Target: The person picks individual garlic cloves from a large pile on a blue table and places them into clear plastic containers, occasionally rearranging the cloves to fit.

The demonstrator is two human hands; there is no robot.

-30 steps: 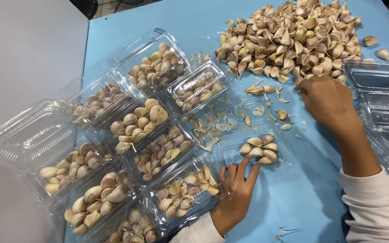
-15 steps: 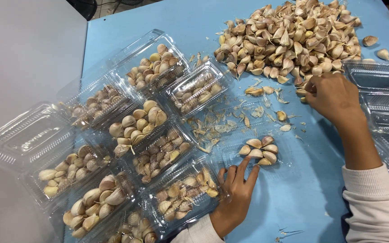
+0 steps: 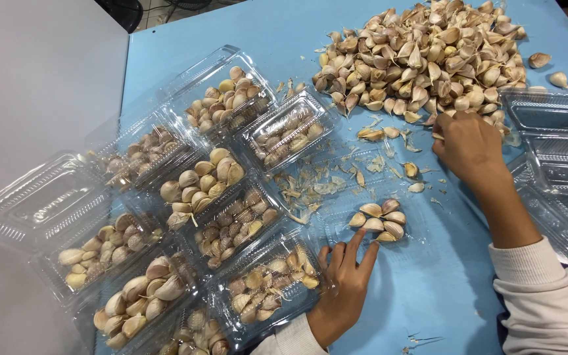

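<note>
My left hand [image 3: 346,289] lies flat on the blue table [image 3: 455,289], fingers spread. Its fingertips touch the edge of a clear open plastic tray [image 3: 336,197] that holds several garlic cloves [image 3: 379,220]. My right hand [image 3: 471,148] is at the near edge of a big pile of garlic cloves [image 3: 428,56], back upward and fingers curled under. Whatever is in those fingers is hidden. Loose cloves [image 3: 410,169] and bits of papery skin [image 3: 310,190] lie between the two hands.
Several clear clamshell boxes filled with garlic [image 3: 221,167] stand in rows to the left, and one shut box [image 3: 287,135] is nearer the pile. An empty clamshell [image 3: 37,200] is at far left; empty stacked trays [image 3: 560,151] are at right. A grey surface [image 3: 34,79] borders the table.
My right hand has shifted slightly left and up against the pile's edge. My left hand has slid a little up and right toward the few cloves in the tray.
</note>
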